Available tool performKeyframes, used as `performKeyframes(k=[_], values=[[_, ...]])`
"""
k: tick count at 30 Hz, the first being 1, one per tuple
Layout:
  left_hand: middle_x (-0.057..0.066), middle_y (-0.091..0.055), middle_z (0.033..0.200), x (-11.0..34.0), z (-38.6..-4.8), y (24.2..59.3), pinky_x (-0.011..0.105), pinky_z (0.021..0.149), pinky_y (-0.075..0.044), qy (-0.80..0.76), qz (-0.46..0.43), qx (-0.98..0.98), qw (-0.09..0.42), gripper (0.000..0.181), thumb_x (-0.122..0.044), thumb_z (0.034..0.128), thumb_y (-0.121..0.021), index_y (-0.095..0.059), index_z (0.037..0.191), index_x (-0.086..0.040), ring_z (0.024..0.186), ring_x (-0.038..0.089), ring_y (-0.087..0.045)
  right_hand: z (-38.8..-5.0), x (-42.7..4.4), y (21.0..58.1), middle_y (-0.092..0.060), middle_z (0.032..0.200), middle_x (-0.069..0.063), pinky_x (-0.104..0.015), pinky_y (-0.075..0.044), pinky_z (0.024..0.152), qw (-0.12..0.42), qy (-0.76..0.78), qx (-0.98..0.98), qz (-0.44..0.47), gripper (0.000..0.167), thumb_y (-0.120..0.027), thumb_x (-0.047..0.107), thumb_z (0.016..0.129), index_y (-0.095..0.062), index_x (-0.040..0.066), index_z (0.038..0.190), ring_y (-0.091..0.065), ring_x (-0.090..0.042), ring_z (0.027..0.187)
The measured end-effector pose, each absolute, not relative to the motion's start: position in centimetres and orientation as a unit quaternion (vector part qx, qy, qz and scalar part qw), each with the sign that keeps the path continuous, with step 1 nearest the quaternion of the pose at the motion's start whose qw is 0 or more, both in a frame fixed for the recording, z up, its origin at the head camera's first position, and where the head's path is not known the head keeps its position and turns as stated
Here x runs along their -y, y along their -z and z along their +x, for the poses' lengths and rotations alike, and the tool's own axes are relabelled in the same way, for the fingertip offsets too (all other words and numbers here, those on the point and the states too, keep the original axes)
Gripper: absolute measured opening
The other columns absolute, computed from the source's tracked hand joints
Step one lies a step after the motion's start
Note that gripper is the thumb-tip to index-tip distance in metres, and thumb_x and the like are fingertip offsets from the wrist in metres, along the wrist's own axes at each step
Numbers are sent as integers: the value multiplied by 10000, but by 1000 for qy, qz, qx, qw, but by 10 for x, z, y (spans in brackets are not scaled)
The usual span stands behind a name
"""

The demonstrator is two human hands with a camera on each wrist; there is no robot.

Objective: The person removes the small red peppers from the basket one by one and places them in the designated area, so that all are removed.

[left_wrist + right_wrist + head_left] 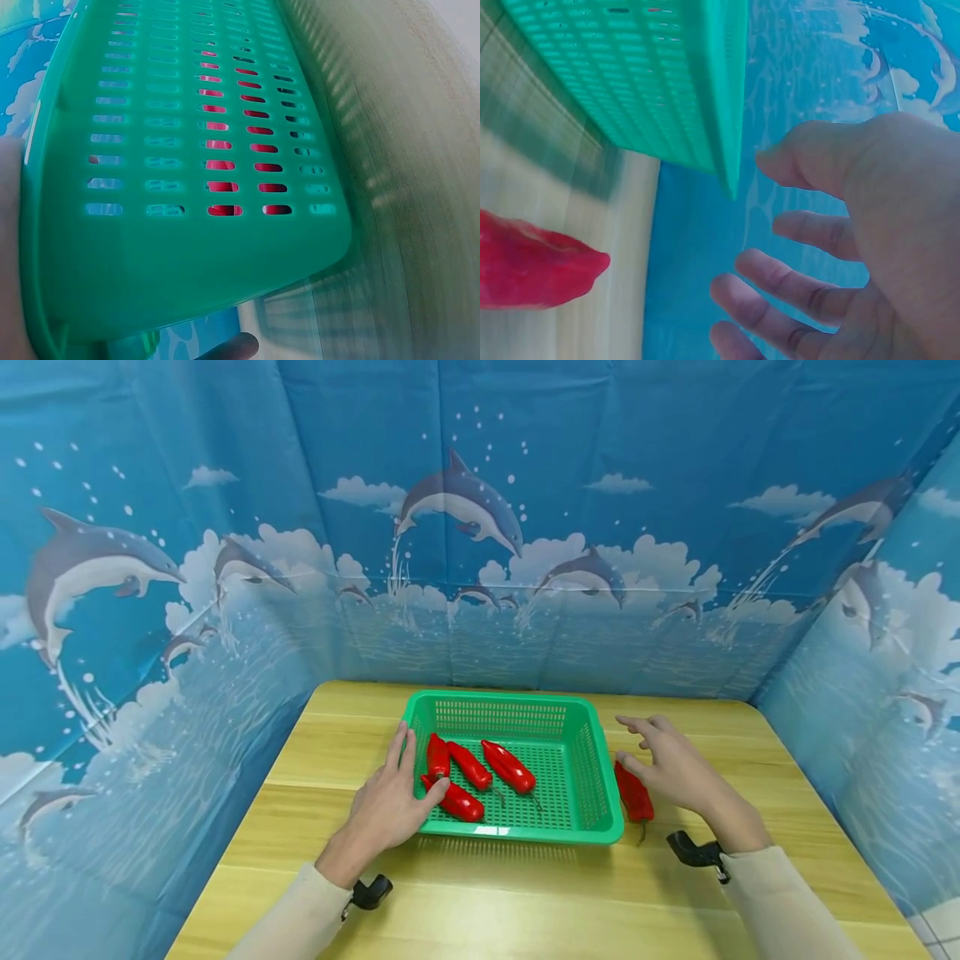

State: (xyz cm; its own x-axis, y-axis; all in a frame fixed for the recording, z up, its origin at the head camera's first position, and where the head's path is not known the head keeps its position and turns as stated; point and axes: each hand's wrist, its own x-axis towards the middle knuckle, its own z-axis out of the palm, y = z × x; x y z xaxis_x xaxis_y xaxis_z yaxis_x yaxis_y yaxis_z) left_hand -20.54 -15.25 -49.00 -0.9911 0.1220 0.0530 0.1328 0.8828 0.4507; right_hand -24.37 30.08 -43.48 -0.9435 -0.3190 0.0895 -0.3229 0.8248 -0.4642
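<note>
A green plastic basket (pixel 517 835) with slotted walls sits on the wooden table and has several red peppers (pixel 510 768) lying in it. At the basket's front left corner, my left hand (pixel 386 802) grips the rim, its thumb over the inner side and the fingers along the left wall. Another red pepper (pixel 634 793) lies on the table just right of the basket, stem towards me. Over and beyond that pepper hovers my right hand (pixel 671 764), fingers spread and holding nothing. In the right wrist view the loose pepper (pixel 536 262) lies apart from the fingers.
The pale wooden table (pixel 487 910) extends around the basket on all sides. A blue curtain (pixel 480 635) printed with dolphins hangs behind the table and along both sides. Black wrist mounts (pixel 701 852) stick out from the sleeves.
</note>
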Motion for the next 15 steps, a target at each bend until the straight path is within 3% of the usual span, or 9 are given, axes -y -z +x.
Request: performKeyframes(k=[4, 15], values=[[56, -31, 2000, 152, -205, 490, 337, 547, -460, 234, -65, 970, 11, 1077, -747, 1128, -574, -163, 1882, -96, 890, 290, -731, -244, -294, 429, -584, 1575, -352, -665, -634, 990, 8, -234, 956, 178, 666, -762, 218, 1153, -511, 11, 1734, -697, -536, 1282], [52, -32, 2001, 152, -206, 489, 327, 544, -458, 232, -65, 970, 12, 1083, -741, 1122, -587, -156, 1884, -103, 869, 255, -709, -248, -275, 419, -668, 1407, -272, -581, -657, 909, 25, -204, 956, 210, 624, -784, 203, 1130, -583, 6, 1687, -729, -413, 1161]])
